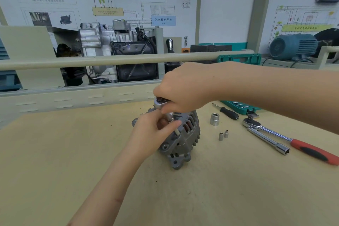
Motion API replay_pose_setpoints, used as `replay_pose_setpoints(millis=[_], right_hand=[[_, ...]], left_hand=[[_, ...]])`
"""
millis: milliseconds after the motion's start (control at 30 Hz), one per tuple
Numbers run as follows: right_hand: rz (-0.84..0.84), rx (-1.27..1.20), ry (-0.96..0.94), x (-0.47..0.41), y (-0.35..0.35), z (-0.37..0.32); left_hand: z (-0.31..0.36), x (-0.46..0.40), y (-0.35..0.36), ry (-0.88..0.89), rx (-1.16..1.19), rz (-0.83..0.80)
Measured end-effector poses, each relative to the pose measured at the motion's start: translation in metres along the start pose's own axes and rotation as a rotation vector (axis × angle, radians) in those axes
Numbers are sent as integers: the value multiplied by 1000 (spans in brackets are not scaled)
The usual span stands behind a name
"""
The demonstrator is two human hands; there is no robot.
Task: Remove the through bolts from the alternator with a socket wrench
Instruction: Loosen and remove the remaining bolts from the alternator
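A grey cast alternator (185, 139) stands on the wooden bench (73, 152), its vent slots facing right. My right hand (185, 88) grips a small chrome socket wrench (160, 102) above the alternator; only the ratchet head shows, the handle is hidden in my fist. A thin extension and socket (174, 124) run from the head down to the housing's top edge. My left hand (152, 132) pinches that extension between thumb and fingers and covers the alternator's left side. The bolt under the socket is hidden.
To the right lie a large socket (214, 119), two small sockets (223, 135), a black-handled driver (227, 112), a red-handled ratchet (293, 143) and a chrome tube wrench (269, 141). A green tool case (240, 106) sits behind them. A rail (110, 60) crosses behind the bench.
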State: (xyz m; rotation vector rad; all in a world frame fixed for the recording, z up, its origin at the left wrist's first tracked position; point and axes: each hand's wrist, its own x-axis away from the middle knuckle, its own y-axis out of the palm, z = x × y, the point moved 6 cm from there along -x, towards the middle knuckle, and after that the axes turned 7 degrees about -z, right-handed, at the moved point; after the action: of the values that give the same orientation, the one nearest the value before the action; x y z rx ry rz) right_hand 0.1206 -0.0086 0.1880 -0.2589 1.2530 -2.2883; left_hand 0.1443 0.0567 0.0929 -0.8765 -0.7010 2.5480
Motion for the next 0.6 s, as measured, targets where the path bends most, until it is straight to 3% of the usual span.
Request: replay_pose_setpoints(millis=[367,600], right_hand=[[-24,13,-4,6,-5,-4],[-27,-41,-13,0,1,-1]], left_hand=[[0,2,1,24,-45,104],[-2,1,1,-8,17,17]])
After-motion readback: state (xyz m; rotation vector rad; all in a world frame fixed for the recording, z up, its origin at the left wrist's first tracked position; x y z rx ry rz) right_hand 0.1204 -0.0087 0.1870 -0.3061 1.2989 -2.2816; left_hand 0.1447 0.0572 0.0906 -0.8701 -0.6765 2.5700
